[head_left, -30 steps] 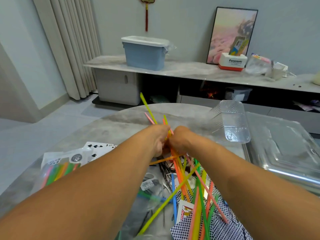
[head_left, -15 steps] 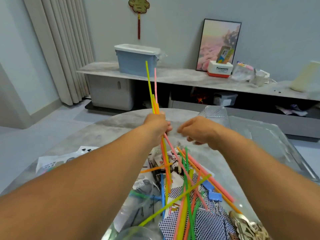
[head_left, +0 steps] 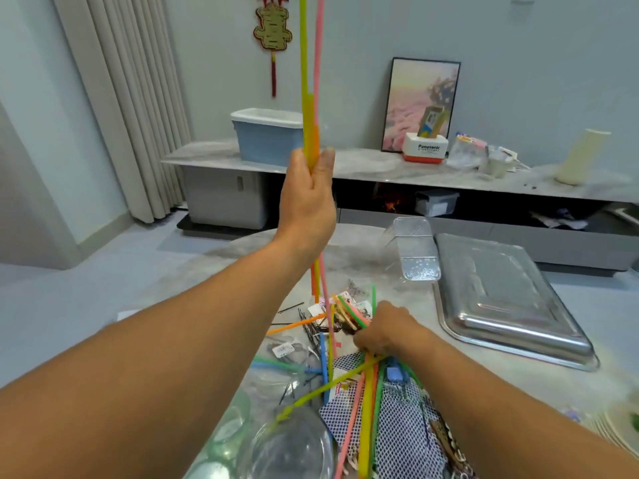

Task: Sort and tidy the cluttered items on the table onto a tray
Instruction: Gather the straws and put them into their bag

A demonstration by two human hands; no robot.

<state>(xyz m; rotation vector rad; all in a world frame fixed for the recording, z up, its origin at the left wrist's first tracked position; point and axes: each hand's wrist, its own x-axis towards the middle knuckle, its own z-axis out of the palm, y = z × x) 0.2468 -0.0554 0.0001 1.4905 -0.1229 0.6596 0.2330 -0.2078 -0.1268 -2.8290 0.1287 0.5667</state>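
Metal tray flat on table at right, nothing in it; clear plastic box just beside its left edge. Left hand raised, gripping straw bundle, long axis vertical, ends above and below fist. Right hand down, pinching loose straws in clutter.
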